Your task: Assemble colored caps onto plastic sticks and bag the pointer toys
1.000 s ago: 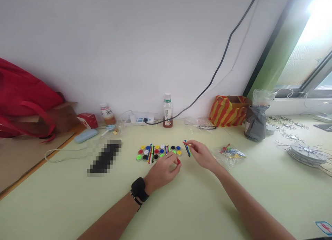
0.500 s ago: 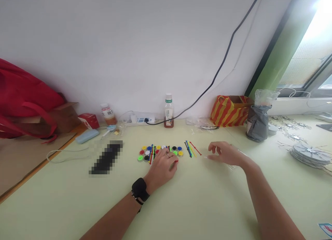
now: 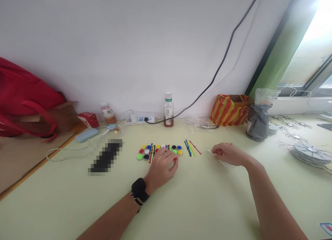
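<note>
My left hand point(image 3: 162, 167) rests curled on the pale green table point(image 3: 181, 205), its fingers closed around a small red piece point(image 3: 175, 159). It sits right beside a cluster of coloured round caps point(image 3: 147, 153) with thin sticks laid among them. A few loose coloured sticks point(image 3: 191, 148) lie just right of the cluster. My right hand point(image 3: 228, 154) is farther right, fingers closed on a clear plastic bag point(image 3: 216, 157) that holds more small pieces, mostly hidden under the hand.
Along the wall stand a brown drink bottle point(image 3: 168, 110), a smaller bottle point(image 3: 107, 113), a power strip point(image 3: 140, 120), a striped orange bag point(image 3: 229, 110) and a grey wrapped bundle point(image 3: 258, 120). A red bag point(image 3: 23, 98) lies at far left, grey discs point(image 3: 310, 153) at far right.
My right hand laid the coloured sticks on the table, moved right and closed on the plastic bag. My left hand stayed by the caps, shifting slightly.
</note>
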A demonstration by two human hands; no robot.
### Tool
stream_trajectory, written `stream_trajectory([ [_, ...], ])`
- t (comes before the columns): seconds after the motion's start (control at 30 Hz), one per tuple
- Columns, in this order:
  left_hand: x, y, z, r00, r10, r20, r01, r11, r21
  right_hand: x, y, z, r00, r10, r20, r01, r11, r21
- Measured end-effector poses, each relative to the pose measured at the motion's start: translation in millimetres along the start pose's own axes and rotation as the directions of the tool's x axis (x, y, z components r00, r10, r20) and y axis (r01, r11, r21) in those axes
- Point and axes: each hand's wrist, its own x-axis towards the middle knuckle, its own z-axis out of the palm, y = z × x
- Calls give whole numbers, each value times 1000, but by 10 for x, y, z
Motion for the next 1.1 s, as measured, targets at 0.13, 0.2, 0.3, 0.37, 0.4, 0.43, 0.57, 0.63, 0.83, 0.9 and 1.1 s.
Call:
stream_trajectory([
  [0.13, -18, 38, 7, 993, -91, -72, 83, 991, -107, 23, -352, 124, 981, -168, -94, 189, 927, 324],
  [0.2, -31, 71, 5, 993, -117, -34, 110, 982, -151, 45, -587, 277, 962, -253, -107, 271, 817, 509],
  [0.3, -44, 117, 5, 996, -69, 53, 78, 978, -192, 67, -887, 527, 942, -326, -83, 282, 632, 722],
  [0.37, -47, 130, 13, 997, -32, 74, 48, 973, -225, 74, -1003, 647, 939, -339, -55, 252, 570, 782],
  [0.4, -47, 129, 18, 997, -23, 73, 40, 970, -240, 77, -1034, 686, 943, -331, -43, 232, 559, 796],
  [0.43, -46, 123, 23, 998, -20, 66, 36, 967, -253, 81, -1049, 713, 947, -318, -33, 215, 556, 803],
  [0.57, -42, 84, 26, 999, -21, 43, 31, 968, -249, 108, -1039, 747, 948, -318, 1, 195, 584, 788],
  [0.63, -37, 73, 21, 999, -13, 47, 23, 973, -231, 122, -1031, 756, 942, -336, 6, 203, 583, 787],
  [0.83, -26, 91, 43, 997, 42, 68, -23, 968, -251, 145, -1046, 818, 924, -381, -5, 240, 570, 786],
  [0.9, -42, 97, 72, 997, 33, 71, -15, 969, -248, 154, -1041, 816, 923, -384, -29, 282, 623, 729],
  [1.1, -79, 109, 152, 990, 10, 139, 17, 981, -195, 297, -772, 687, 946, -213, -246, 295, 879, 374],
])
